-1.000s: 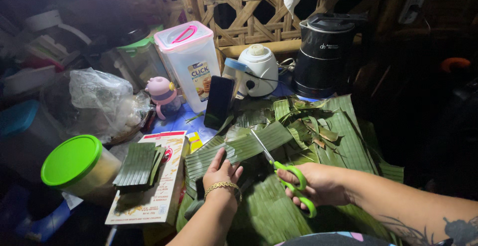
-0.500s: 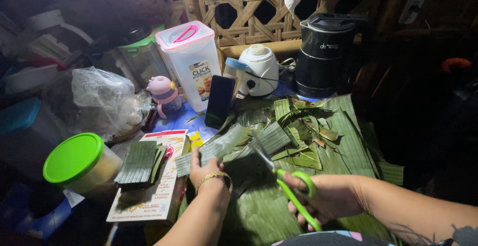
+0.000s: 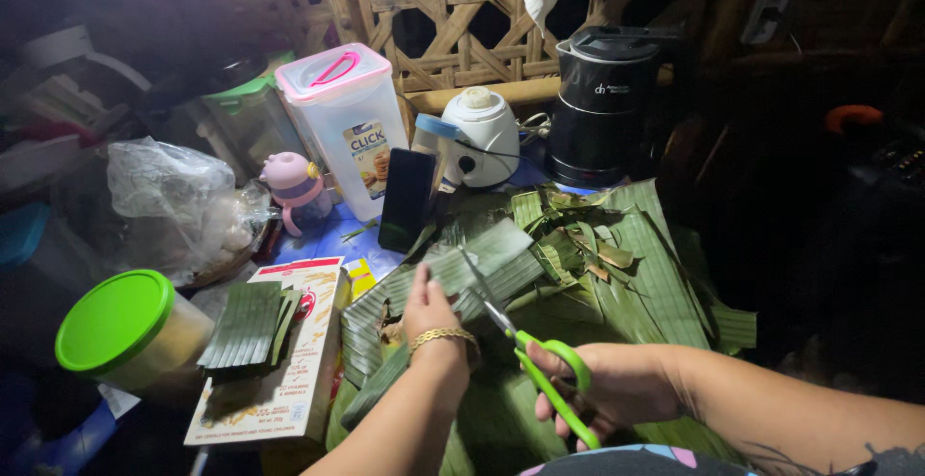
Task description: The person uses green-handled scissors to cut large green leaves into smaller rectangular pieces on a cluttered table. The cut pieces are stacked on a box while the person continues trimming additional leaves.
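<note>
One leaf strip (image 3: 482, 259) is lying across the middle of the table, over a pile of banana leaves (image 3: 636, 274). The left hand (image 3: 429, 310) is gripping the strip from its near edge, fingers curled over it. The right hand (image 3: 617, 384) is wrapping tight around the green handles of the scissors (image 3: 525, 351), whose blades are pointing up at the strip just beside the left hand. Left of the hands, a stack of cut pieces (image 3: 246, 327) is resting on a box (image 3: 284, 360), near a green-lidded jar (image 3: 120, 327). Behind, a phone (image 3: 405, 199) is leaning upright.
</note>
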